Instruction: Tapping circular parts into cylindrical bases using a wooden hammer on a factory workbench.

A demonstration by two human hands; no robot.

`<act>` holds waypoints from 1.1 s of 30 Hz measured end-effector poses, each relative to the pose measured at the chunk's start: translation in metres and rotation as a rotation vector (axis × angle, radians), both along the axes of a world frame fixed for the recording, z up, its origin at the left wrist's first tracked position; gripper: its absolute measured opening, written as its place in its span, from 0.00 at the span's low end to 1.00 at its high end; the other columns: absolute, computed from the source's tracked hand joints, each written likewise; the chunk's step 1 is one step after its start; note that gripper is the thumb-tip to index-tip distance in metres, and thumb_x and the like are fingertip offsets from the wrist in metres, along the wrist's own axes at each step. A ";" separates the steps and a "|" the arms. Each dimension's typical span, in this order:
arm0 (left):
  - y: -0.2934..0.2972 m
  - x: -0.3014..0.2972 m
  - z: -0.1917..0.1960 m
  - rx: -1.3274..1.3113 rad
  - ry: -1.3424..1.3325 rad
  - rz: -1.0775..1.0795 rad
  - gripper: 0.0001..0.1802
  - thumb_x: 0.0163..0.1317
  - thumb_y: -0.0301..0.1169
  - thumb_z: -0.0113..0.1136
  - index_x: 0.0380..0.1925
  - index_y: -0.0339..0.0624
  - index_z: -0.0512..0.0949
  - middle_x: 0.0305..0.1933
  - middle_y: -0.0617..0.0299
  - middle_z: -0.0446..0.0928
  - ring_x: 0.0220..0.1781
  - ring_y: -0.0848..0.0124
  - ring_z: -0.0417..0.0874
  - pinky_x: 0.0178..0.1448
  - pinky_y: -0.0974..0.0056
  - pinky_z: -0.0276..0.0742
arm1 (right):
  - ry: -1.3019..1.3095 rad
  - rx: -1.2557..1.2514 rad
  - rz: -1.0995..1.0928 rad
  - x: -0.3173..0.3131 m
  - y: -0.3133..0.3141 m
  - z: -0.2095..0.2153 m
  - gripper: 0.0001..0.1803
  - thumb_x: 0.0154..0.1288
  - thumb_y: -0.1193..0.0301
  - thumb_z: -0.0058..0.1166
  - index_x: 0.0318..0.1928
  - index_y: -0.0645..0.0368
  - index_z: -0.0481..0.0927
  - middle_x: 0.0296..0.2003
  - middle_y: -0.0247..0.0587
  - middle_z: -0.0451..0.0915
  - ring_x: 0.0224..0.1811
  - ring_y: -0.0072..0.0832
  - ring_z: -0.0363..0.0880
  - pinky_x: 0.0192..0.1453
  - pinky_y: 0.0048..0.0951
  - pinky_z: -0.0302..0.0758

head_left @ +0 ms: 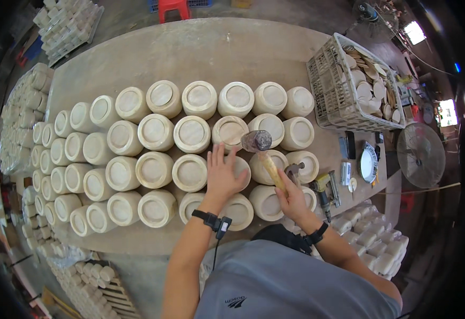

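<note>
Rows of pale, rounded pots (191, 135) stand on the big table, most with a flat round disc on top. My left hand (224, 174) lies with fingers spread over one pot in the near middle, partly hiding its top; it grips nothing. My right hand (292, 198) is wrapped round the yellowish handle of a mallet (268, 162). The mallet's dark, glossy head is above the pots, just right of my left fingers. A dark curved metal piece (295, 168) shows beside my right hand; I cannot tell what it belongs to.
A white plastic crate (344, 98) full of round discs stands at the table's right. Below it are a nail gun (323, 191), a foil-like tray (369, 162) and small items. Wrapped stacks of pots (373, 239) flank the table (190, 50). A caged fan (421, 154) stands right.
</note>
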State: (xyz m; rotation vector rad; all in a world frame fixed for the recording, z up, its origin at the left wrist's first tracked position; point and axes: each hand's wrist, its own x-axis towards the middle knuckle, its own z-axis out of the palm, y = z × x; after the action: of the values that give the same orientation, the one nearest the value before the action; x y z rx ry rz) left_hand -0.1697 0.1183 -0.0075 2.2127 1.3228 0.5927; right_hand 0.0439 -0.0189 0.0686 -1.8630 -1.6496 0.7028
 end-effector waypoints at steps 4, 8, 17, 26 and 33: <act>0.030 -0.007 0.002 0.107 -0.057 0.116 0.44 0.58 0.42 0.71 0.73 0.39 0.67 0.79 0.40 0.60 0.82 0.41 0.57 0.83 0.39 0.52 | 0.046 -0.024 -0.089 0.000 -0.014 0.000 0.33 0.74 0.71 0.56 0.76 0.58 0.66 0.53 0.62 0.83 0.51 0.54 0.86 0.55 0.43 0.80; 0.055 -0.002 0.005 0.076 -0.009 0.097 0.50 0.56 0.42 0.75 0.75 0.36 0.62 0.79 0.38 0.60 0.82 0.42 0.57 0.84 0.42 0.50 | 0.046 0.007 -0.090 -0.001 -0.025 0.011 0.32 0.74 0.71 0.57 0.76 0.58 0.66 0.56 0.62 0.82 0.58 0.54 0.84 0.61 0.41 0.79; 0.083 0.000 -0.015 0.026 0.039 -0.010 0.55 0.56 0.51 0.74 0.75 0.28 0.60 0.78 0.38 0.63 0.82 0.43 0.59 0.84 0.37 0.42 | 0.159 -0.229 -0.112 0.008 -0.047 0.026 0.32 0.74 0.71 0.57 0.75 0.58 0.67 0.60 0.60 0.81 0.60 0.52 0.83 0.64 0.41 0.78; 0.082 -0.001 -0.014 0.076 0.077 0.018 0.54 0.52 0.53 0.77 0.72 0.31 0.65 0.69 0.43 0.72 0.74 0.49 0.69 0.84 0.38 0.42 | 0.181 -0.236 -0.068 0.007 -0.019 0.004 0.35 0.73 0.71 0.59 0.76 0.59 0.63 0.62 0.59 0.79 0.61 0.52 0.82 0.64 0.41 0.78; 0.089 0.006 0.021 -0.001 0.121 -0.055 0.61 0.46 0.53 0.81 0.75 0.35 0.62 0.71 0.42 0.70 0.76 0.46 0.67 0.84 0.36 0.43 | 0.447 -0.218 -0.256 -0.006 -0.013 0.005 0.35 0.74 0.72 0.59 0.77 0.60 0.63 0.61 0.55 0.80 0.61 0.41 0.83 0.64 0.35 0.76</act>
State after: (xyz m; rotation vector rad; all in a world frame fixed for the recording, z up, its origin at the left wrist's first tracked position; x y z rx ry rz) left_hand -0.1633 0.2078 0.0132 2.3076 1.3158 0.4441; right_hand 0.0380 -0.0314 0.0733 -1.8465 -1.0668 1.1233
